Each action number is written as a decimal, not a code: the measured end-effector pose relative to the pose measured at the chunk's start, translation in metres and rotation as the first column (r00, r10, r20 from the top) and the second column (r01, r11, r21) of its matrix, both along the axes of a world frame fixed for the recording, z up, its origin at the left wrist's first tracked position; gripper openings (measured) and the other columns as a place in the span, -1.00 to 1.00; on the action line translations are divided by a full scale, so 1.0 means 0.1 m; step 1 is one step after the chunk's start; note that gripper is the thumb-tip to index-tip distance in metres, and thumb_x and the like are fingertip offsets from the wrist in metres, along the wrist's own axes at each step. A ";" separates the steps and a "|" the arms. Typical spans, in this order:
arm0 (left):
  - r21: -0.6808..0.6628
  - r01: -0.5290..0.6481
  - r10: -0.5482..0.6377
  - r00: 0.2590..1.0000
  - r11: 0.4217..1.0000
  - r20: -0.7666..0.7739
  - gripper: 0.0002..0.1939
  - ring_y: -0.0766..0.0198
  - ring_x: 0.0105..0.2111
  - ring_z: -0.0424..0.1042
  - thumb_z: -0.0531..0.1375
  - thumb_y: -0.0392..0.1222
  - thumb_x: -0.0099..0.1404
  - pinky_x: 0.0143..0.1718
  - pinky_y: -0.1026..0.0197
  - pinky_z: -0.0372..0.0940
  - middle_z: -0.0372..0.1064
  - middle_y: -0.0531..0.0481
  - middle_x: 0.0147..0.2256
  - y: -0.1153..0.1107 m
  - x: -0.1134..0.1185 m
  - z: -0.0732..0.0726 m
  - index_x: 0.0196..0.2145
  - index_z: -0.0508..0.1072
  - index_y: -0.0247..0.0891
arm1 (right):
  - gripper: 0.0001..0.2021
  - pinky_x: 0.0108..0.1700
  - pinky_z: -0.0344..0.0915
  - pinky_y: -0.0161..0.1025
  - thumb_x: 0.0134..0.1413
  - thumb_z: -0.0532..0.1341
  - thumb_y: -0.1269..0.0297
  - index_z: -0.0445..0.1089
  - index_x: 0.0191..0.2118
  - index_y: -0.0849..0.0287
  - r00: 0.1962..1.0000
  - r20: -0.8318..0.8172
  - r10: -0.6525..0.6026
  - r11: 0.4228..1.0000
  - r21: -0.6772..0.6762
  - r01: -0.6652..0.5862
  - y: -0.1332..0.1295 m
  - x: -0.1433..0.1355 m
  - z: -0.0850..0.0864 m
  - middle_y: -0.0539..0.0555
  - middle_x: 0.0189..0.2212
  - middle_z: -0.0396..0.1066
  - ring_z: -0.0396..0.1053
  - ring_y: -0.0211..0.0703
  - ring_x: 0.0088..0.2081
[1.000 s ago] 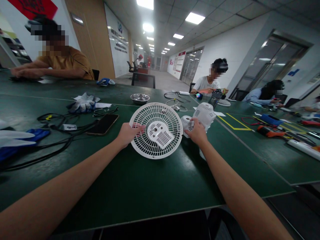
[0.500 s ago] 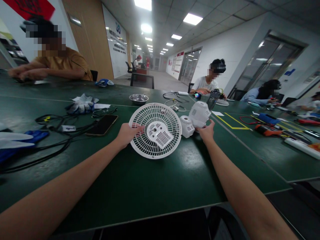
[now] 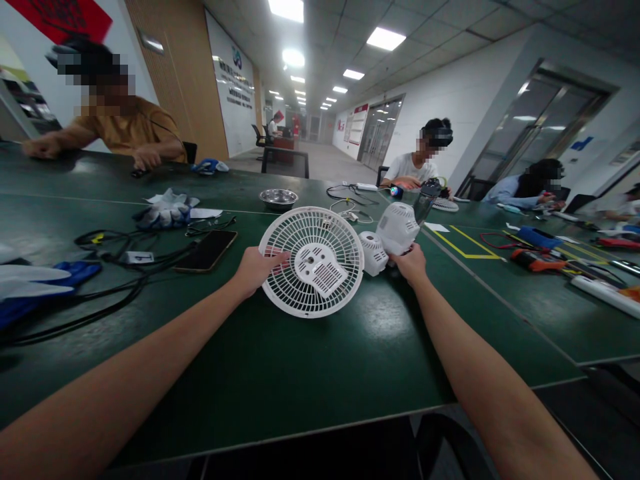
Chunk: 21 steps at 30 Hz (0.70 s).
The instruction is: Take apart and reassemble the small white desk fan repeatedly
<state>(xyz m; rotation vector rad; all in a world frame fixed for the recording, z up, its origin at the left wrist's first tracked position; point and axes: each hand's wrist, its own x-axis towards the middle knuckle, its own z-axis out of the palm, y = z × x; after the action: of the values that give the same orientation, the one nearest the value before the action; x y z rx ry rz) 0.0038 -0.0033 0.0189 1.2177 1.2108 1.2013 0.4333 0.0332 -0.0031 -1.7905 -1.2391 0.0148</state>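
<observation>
A round white fan grille (image 3: 280, 293) is tilted up above the green table, its slotted centre plate facing me. My left hand (image 3: 257, 270) grips its left rim, fingers passing behind the bars. To the right of the grille are a small vented white housing (image 3: 373, 253) and a larger white housing (image 3: 399, 228). Close under the larger one, my right hand (image 3: 411, 263) is closed, its fingers curled by a dark bit whose kind is hidden. Behind the larger housing stands a dark cylindrical object (image 3: 428, 199).
A metal bowl (image 3: 279, 198) sits beyond the grille. Leftward lie a phone (image 3: 207, 251), black cables (image 3: 135, 280) and work gloves (image 3: 167, 210). A multimeter-like orange tool (image 3: 537, 260) and a white power strip (image 3: 605, 297) lie at the right. Several people sit around the table.
My right hand's fingers have curled in beneath the larger housing. The grille and my left hand look still. Across the table at left, a person's hands have moved apart.
</observation>
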 end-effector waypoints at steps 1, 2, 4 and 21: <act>0.000 -0.005 0.005 1.000 1.000 -0.005 -0.79 0.11 -0.34 0.61 0.43 -0.23 0.14 -0.20 0.03 0.52 0.61 -0.16 -0.32 0.00 0.00 0.00 -0.27 0.59 -0.34 | -0.27 -0.02 0.41 0.11 -0.42 0.49 0.02 0.35 -0.04 0.23 0.999 -0.011 -0.046 0.999 -0.024 0.045 -0.01 -0.01 0.02 0.28 -0.13 0.51 0.50 0.17 -0.10; 0.004 -0.007 0.007 1.000 1.000 -0.008 -0.80 0.12 -0.34 0.61 0.42 -0.23 0.14 -0.20 0.03 0.51 0.61 -0.16 -0.32 0.00 0.00 0.00 -0.27 0.59 -0.34 | -0.25 0.00 0.41 0.10 -0.44 0.50 0.03 0.36 -0.04 0.24 0.995 -0.029 -0.092 0.995 -0.034 0.091 -0.02 -0.02 0.05 0.30 -0.12 0.51 0.50 0.18 -0.08; 0.019 -0.001 0.001 1.000 1.000 -0.014 -0.80 0.12 -0.34 0.61 0.42 -0.23 0.15 -0.20 0.03 0.51 0.61 -0.15 -0.32 0.00 0.00 0.00 -0.27 0.59 -0.33 | -0.22 0.03 0.40 0.08 -0.46 0.51 0.06 0.36 -0.01 0.25 0.985 -0.065 -0.160 0.987 0.012 0.161 -0.04 -0.06 0.10 0.31 -0.09 0.50 0.49 0.18 -0.06; 0.032 -0.011 0.012 0.999 0.999 -0.036 -0.81 0.12 -0.33 0.60 0.41 -0.21 0.15 -0.21 0.05 0.50 0.60 -0.15 -0.31 0.02 0.00 -0.02 -0.27 0.60 -0.32 | -0.27 -0.05 0.38 0.01 -0.33 0.46 -0.01 0.28 0.02 0.15 0.994 -0.030 0.102 0.994 -0.027 -0.102 -0.32 -0.70 0.38 0.17 -0.16 0.53 0.49 0.08 -0.18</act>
<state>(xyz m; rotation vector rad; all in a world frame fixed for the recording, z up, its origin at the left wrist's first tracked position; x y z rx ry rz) 0.0040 -0.0017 0.0173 1.2628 1.2313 1.2156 0.3632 0.0008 0.0351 -1.7435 -1.3147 0.1162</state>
